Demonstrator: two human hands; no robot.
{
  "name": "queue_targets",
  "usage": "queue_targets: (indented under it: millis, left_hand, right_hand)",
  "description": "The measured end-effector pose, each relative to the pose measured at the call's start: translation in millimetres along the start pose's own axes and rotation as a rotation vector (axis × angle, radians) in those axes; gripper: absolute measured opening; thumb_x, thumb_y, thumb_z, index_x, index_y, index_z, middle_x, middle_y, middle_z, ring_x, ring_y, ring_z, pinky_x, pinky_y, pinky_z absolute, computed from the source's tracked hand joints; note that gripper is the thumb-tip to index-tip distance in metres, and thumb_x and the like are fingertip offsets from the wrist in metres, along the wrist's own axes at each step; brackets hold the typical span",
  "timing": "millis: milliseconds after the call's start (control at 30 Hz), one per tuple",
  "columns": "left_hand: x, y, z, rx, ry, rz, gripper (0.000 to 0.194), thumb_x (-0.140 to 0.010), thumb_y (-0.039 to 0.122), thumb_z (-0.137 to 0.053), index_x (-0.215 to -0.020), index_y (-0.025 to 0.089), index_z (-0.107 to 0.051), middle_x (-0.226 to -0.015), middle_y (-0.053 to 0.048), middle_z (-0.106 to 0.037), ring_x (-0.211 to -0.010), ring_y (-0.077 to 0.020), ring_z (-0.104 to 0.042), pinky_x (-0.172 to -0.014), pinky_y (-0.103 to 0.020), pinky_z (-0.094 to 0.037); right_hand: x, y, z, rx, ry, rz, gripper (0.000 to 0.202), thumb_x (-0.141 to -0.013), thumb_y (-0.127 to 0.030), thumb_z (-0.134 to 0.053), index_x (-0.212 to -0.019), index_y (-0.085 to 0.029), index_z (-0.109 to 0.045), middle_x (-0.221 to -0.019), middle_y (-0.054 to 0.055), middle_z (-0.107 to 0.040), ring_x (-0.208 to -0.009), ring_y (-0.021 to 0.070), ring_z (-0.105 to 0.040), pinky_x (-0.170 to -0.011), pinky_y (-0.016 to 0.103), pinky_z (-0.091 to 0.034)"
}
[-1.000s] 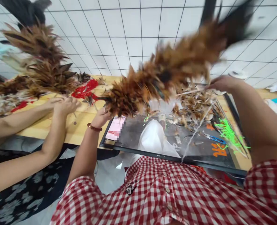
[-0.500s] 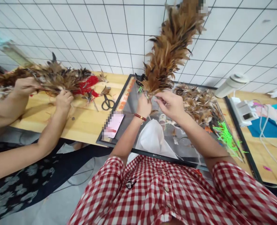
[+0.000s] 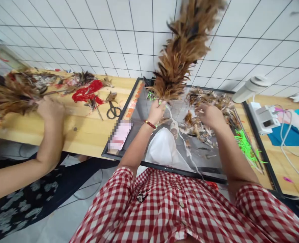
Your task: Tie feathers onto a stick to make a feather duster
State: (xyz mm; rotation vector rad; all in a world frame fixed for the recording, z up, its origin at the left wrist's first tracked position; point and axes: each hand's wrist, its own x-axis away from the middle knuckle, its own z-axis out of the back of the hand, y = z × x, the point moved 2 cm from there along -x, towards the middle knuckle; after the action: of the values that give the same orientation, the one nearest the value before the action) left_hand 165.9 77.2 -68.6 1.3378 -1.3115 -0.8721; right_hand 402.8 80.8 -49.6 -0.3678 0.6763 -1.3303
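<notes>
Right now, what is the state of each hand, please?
Left hand: closed, holding the feather bundle by its lower end.
Right hand: at the loose feathers, blurred; its grip cannot be told.

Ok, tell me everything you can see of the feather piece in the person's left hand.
The feather piece is long and bushy, with layered brown, tan and blackish feathers. It slants up and right before the tiled wall, its blurred upper end cut off by the frame. The left grip holds its lower end.
</notes>
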Motion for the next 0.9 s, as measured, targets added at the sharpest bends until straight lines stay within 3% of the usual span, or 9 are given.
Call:
queue_targets:
  millis: [100, 167, 233, 333, 500, 633, 767, 833, 900]
  left_hand:
    - [6.5, 3.4, -12.4, 0.120, -0.089, 0.055, 0.019, -0.095, 0.025, -0.061, -0.082, 0.019, -0.048, -0.056, 0.010, -0.040, -0.039, -0.0017, -0.026, -0.042, -0.016, -0.015]
    - [9.1, 6.4, -15.0, 0.173, -0.139, 0.077, 0.023, -0.094, 0.028, -0.064, -0.081, 0.019, -0.048, -0.055, 0.010, -0.038, -0.038, -0.0004, -0.025, -0.040, -0.015, -0.013]
    - [10.2, 10.0, -10.4, 0.223, -0.166, 0.108, 0.025, -0.093, 0.031, -0.067, -0.081, 0.018, -0.049, -0.055, 0.011, -0.037, -0.038, 0.0003, -0.023, -0.040, -0.013, -0.013]
    - [12.1, 14.1, 3.7, 0.315, -0.196, 0.179, 0.025, -0.092, 0.035, -0.070, -0.084, 0.017, -0.054, -0.055, 0.010, -0.036, -0.038, 0.0005, -0.023, -0.039, -0.012, -0.013]
    - [17.3, 2.3, 14.3, 0.451, -0.268, 0.361, 0.026, -0.097, 0.038, -0.062, -0.087, 0.014, -0.060, -0.055, 0.010, -0.028, -0.037, -0.0006, -0.019, -0.036, -0.013, -0.013]
    - [16.7, -8.3, 20.7, 0.454, -0.173, 0.400, 0.027, -0.101, 0.032, -0.053, -0.082, 0.014, -0.057, -0.053, 0.011, -0.027, -0.036, -0.0012, -0.018, -0.035, -0.013, -0.013]
    - [18.8, -3.6, 39.7, 0.372, -0.153, 0.388, 0.027, -0.097, 0.034, -0.060, -0.078, 0.014, -0.057, -0.052, 0.010, -0.031, -0.035, -0.0008, -0.020, -0.034, -0.012, -0.014]
    - [21.6, -2.1, 49.8, 0.287, -0.112, 0.337, 0.028, -0.094, 0.034, -0.065, -0.077, 0.015, -0.055, -0.052, 0.009, -0.034, -0.036, -0.0004, -0.022, -0.035, -0.011, -0.014]
    - [23.9, -4.6, 56.4, 0.198, -0.032, 0.266, 0.030, -0.092, 0.035, -0.068, -0.075, 0.016, -0.052, -0.051, 0.009, -0.036, -0.036, 0.0001, -0.023, -0.036, -0.011, -0.013]
  right_hand:
    - [5.5, -16.7, -33.5, -0.380, -0.243, -0.083, 0.030, -0.076, -0.040, -0.073, -0.095, -0.018, -0.066, -0.105, 0.012, -0.071, -0.095, 0.0235, -0.065, -0.084, 0.038, -0.052]
    - [12.2, -36.4, -56.0, -0.762, -0.520, -0.199, 0.041, -0.072, -0.049, -0.078, -0.095, -0.019, -0.063, -0.085, 0.004, -0.067, -0.069, 0.0136, -0.060, -0.062, 0.026, -0.050]
    - [20.4, -48.8, -64.8, -1.031, -0.713, -0.314, 0.045, -0.067, -0.052, -0.083, -0.087, -0.019, -0.059, -0.059, -0.008, -0.047, -0.044, 0.0056, -0.036, -0.042, 0.017, -0.031]
    - [25.0, -43.1, -53.8, -1.298, -0.664, -0.433, 0.048, -0.073, -0.051, -0.077, -0.066, -0.023, -0.039, -0.050, -0.013, -0.015, -0.041, 0.0049, -0.007, -0.036, 0.018, -0.012]
    - [12.2, -18.2, -37.5, -1.533, -0.407, -0.526, 0.058, -0.079, -0.036, -0.061, -0.061, -0.022, -0.008, -0.049, -0.009, -0.007, -0.044, 0.0073, -0.002, -0.034, 0.021, -0.015]
    - [17.5, -17.1, -47.2, -1.532, -0.339, -0.531, 0.057, -0.074, -0.033, -0.061, -0.059, -0.022, -0.007, -0.047, -0.009, -0.007, -0.041, 0.0070, -0.003, -0.034, 0.022, -0.014]
    - [48.6, -24.0, -56.1, -1.248, -0.399, -0.397, 0.049, -0.073, -0.042, -0.062, -0.054, -0.024, -0.020, -0.045, -0.009, -0.016, -0.040, 0.0071, -0.011, -0.037, 0.023, -0.013]
    - [58.9, -26.7, -56.2, -0.950, -0.530, -0.169, 0.043, -0.077, -0.044, -0.063, -0.052, -0.022, -0.036, -0.046, -0.007, -0.029, -0.042, 0.0076, -0.022, -0.041, 0.023, -0.020]
    - [59.4, -27.1, -58.3, -0.616, -0.829, 0.129, 0.036, -0.083, -0.045, -0.063, -0.059, -0.019, -0.056, -0.053, -0.003, -0.049, -0.050, 0.0100, -0.041, -0.050, 0.023, -0.033]
